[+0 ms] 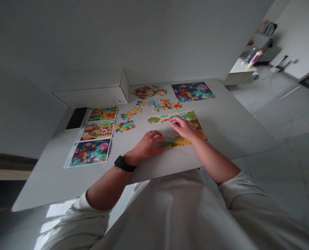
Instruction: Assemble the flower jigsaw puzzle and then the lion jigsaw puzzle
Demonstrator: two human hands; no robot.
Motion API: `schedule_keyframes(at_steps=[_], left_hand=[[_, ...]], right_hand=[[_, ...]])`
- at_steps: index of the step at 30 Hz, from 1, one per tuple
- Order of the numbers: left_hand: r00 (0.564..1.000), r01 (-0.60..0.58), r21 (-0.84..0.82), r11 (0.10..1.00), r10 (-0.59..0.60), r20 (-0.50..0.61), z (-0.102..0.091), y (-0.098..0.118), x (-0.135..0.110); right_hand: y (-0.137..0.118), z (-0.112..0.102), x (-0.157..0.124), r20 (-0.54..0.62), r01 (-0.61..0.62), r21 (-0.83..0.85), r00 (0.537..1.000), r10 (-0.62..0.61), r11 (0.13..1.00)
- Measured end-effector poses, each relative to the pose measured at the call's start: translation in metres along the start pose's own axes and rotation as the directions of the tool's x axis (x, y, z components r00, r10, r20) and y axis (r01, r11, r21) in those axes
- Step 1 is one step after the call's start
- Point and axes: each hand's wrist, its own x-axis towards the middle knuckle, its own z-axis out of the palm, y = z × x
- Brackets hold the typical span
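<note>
A partly joined jigsaw puzzle (197, 125) lies near the front of the table, with a top strip, a right side and a bottom strip around a bare middle. My left hand (149, 144) rests at the left end of the bottom strip, fingers curved and apart, holding nothing I can see. Above the puzzle's inside, near the top strip, is my right hand (181, 126). Its fingertips are drawn together beside the strip, and whatever they hold is too small to make out. Small groups of joined pieces (125, 126) lie to the left and behind.
A pile of loose puzzle pieces (149, 91) sits at the back beside a white box (92, 92). A colourful picture sheet (193, 91) lies back right. On the left are a sheet with three pictures (97, 131) and a black phone (76, 118). The table edge (248, 155) runs along the front.
</note>
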Motion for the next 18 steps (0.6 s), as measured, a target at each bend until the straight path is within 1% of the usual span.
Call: schedule_keyframes(at_steps=[2, 5, 11, 15, 18], left_hand=[[0.999, 0.018, 0.025, 1.000, -0.019, 0.031, 0.0025, -0.0014, -0.0002], [0.998, 0.037, 0.048, 0.998, -0.039, 0.042, 0.0050, -0.0026, -0.0003], [0.997, 0.034, 0.053, 0.998, -0.037, 0.067, 0.0058, -0.0019, 0.0008], [0.997, 0.022, 0.066, 0.998, -0.027, 0.077, 0.0044, 0.0003, 0.0009], [0.997, 0.004, 0.076, 0.997, -0.010, 0.071, 0.0026, 0.0026, 0.0000]], right_hand=[[-0.0012, 0.0002, -0.0005, 0.005, 0.010, -0.010, 1.000, -0.010, 1.000], [-0.0046, 0.0004, -0.0017, 0.017, 0.024, -0.026, 1.000, -0.024, 0.999], [-0.0076, 0.0008, -0.0036, 0.041, 0.036, -0.056, 0.999, -0.033, 0.998], [-0.0085, 0.0035, -0.0048, 0.080, 0.043, -0.065, 0.996, -0.038, 0.997], [-0.0089, -0.0026, -0.0044, 0.115, 0.087, -0.134, 0.991, -0.072, 0.987]])
